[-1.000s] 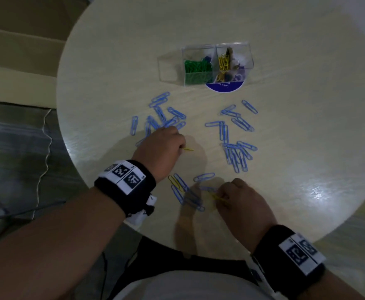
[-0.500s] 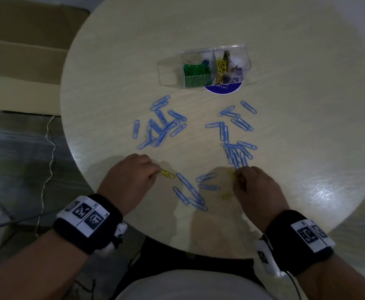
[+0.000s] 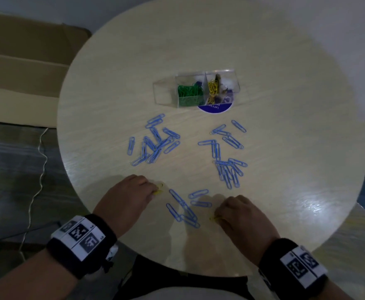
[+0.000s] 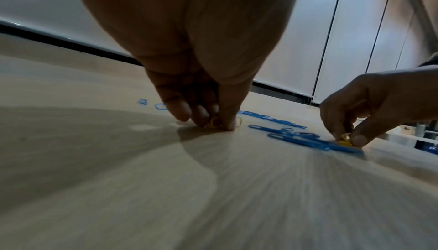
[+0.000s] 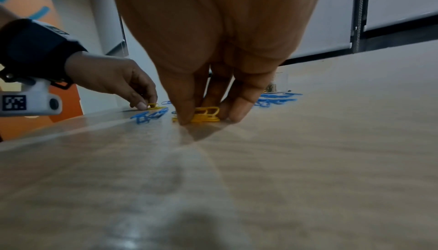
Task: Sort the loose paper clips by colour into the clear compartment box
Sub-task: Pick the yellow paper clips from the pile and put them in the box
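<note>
Green clips [image 3: 189, 94] and yellow clips [image 3: 213, 87] in clear compartment box [image 3: 233, 72].

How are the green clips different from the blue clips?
The green clips are piled inside the clear box; the blue clips lie loose on the table. Green ones sit in one heap; blue ones are scattered in several clusters. Both are coloured paper clips.
</note>
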Tool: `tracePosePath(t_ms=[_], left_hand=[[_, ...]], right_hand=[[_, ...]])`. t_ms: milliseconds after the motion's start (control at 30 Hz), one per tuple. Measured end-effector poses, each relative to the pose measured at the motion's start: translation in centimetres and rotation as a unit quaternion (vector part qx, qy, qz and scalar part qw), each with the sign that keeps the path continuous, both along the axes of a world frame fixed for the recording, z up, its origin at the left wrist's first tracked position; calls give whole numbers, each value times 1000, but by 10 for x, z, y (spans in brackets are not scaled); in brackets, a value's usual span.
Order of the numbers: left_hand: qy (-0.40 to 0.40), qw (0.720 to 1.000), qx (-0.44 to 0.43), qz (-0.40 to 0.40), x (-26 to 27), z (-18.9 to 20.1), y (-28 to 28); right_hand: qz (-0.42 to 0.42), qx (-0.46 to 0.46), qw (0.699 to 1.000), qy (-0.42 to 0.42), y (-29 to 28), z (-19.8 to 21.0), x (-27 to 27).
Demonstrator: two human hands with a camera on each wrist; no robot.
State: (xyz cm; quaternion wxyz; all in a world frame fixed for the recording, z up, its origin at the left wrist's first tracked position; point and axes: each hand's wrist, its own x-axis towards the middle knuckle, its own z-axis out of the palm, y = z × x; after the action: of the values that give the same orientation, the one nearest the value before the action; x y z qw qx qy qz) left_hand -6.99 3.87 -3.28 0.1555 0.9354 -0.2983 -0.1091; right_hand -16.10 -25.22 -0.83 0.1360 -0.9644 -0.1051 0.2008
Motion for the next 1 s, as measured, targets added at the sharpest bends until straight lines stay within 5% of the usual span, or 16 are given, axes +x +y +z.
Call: tracePosePath(t_ms=[233, 467, 733, 867, 1000], left_hand=[[43, 999, 14, 24, -2, 16, -12], [147, 979, 16, 139, 5, 24, -23], [74, 992, 63, 78, 3, 33, -35], [123, 976, -39, 177, 41, 44, -56], [109, 954, -169, 223, 103, 66, -104]], right_hand=[[-30, -4, 1000, 5, 0, 0, 4], [-60, 28, 997, 36, -8, 0, 6], [25, 6, 1000, 15, -13, -2, 9], [51, 21, 998, -28, -25, 0, 16], [-34, 114, 993, -25, -43, 6, 37]])
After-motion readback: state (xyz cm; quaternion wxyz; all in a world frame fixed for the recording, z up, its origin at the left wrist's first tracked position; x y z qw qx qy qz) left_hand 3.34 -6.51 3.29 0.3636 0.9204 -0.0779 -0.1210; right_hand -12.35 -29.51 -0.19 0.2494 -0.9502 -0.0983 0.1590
